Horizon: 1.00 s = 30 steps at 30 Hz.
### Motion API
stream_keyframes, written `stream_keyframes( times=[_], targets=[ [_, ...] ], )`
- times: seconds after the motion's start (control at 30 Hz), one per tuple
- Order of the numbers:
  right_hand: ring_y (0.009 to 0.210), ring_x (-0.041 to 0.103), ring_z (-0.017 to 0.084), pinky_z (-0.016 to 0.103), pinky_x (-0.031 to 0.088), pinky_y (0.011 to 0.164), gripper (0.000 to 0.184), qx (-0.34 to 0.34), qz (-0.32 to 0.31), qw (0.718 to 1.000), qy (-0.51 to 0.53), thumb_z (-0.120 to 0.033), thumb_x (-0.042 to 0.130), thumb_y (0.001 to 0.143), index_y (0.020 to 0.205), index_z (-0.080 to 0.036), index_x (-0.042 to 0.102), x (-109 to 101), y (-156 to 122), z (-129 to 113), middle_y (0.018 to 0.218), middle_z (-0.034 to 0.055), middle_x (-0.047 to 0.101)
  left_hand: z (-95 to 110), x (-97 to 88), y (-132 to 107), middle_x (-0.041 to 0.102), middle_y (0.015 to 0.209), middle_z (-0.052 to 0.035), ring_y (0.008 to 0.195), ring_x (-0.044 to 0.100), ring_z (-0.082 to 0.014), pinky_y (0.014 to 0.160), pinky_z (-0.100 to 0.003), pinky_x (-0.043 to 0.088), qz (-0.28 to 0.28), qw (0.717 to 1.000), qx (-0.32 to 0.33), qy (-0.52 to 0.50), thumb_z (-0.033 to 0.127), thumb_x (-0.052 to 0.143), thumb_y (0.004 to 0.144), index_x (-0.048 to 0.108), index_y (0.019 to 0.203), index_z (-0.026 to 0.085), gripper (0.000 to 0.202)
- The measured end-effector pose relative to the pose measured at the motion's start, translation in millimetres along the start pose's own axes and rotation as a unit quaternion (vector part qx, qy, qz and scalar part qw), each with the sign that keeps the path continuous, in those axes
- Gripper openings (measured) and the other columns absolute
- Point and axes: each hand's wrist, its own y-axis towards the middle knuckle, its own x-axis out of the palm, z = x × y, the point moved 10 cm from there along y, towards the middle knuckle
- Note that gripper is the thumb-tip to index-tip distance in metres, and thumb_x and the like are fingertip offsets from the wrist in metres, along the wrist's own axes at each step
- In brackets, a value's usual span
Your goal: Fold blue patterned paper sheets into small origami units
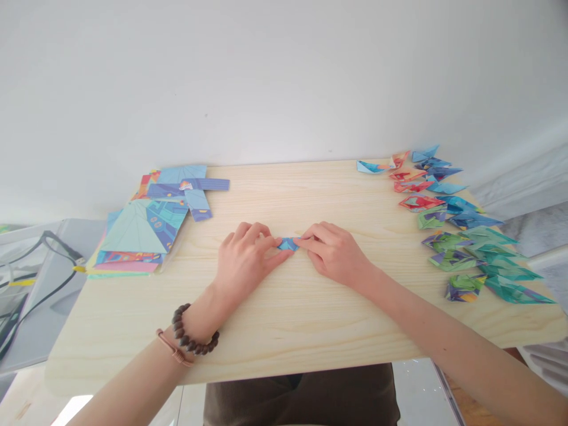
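Observation:
A small folded piece of blue origami paper [288,244] lies low over the middle of the wooden table [284,319], pinched at both ends. My left hand [246,254] closes thumb and fingers on its left end; my right hand [331,251] grips the right end between thumb and forefinger. The fingertips cover both ends, so only the middle of the paper shows. Dark beads and a thin cord circle my left wrist.
Rows of folded paper boats [419,203] in red, blue and green line the table's right side. Flat printed paper sheets [133,228] are stacked at the left, with folded strips [217,184] beside them. Behind the table rises a white wall [284,77]. Black cables [62,245] lie off its left edge.

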Motion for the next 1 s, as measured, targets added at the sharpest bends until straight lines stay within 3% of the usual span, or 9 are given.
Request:
stream_keyframes(
  times=[0.2, 0.47, 0.67, 0.87, 1.0],
  targets=[
    [0.084, 0.055, 0.020, 0.034, 0.046, 0.076, 0.030, 0.020, 0.016, 1.000, -0.013, -0.011, 0.039, 0.089, 0.093, -0.015, 0.069, -2.6, 1.6, -3.2, 0.090, 0.0091, 0.064, -2.5, 4.6, -2.0, 0.062, 0.097, -0.0052, 0.090, 0.051, -0.0238, 0.067, -0.034, 0.040, -0.030, 0.998, -0.042, 0.025, 0.052, 0.054, 0.084, 0.069, 0.085, 0.026, 0.030],
    [0.086, 0.058, 0.019, 0.034, 0.049, 0.077, 0.028, 0.043, 0.031, 0.998, 0.045, -0.011, 0.040, 0.088, 0.093, -0.015, 0.068, -3.6, 0.6, 1.8, 0.093, 0.0093, 0.064, -2.7, 3.8, 0.6, 0.061, 0.095, -0.0060, 0.089, 0.050, -0.0231, 0.068, -0.034, 0.039, -0.018, 0.998, -0.051, 0.013, 0.047, 0.051, 0.088, 0.068, 0.082, 0.024, 0.029],
    [0.084, 0.059, 0.016, 0.031, 0.047, 0.075, 0.018, 0.124, 0.056, 0.982, 0.130, -0.014, 0.049, 0.084, 0.091, -0.019, 0.065, -5.0, 1.8, 18.8, 0.095, 0.0061, 0.062, -7.5, 13.0, 4.2, 0.060, 0.095, -0.0054, 0.090, 0.049, -0.0232, 0.073, -0.036, 0.037, -0.043, 0.998, -0.054, -0.002, 0.046, 0.054, 0.086, 0.065, 0.085, 0.023, 0.026],
    [0.081, 0.057, 0.019, 0.035, 0.040, 0.077, 0.002, 0.200, 0.061, 0.974, 0.089, -0.020, 0.057, 0.078, 0.079, -0.020, 0.059, 2.4, 16.3, 33.5, 0.082, 0.0028, 0.061, -15.9, 20.4, 7.6, 0.058, 0.090, -0.0037, 0.089, 0.048, -0.0220, 0.077, -0.037, 0.034, -0.066, 0.994, -0.053, -0.068, 0.047, 0.056, 0.085, 0.064, 0.081, 0.022, 0.026],
    [0.078, 0.056, 0.016, 0.033, 0.039, 0.077, 0.008, 0.212, 0.033, 0.968, 0.131, -0.016, 0.058, 0.076, 0.083, -0.020, 0.057, 6.2, 16.4, 40.5, 0.079, 0.0004, 0.061, -18.6, 21.7, 10.9, 0.058, 0.088, -0.0027, 0.087, 0.047, -0.0210, 0.077, -0.037, 0.032, -0.083, 0.991, -0.046, -0.092, 0.045, 0.053, 0.087, 0.064, 0.078, 0.023, 0.026]
  ],
)
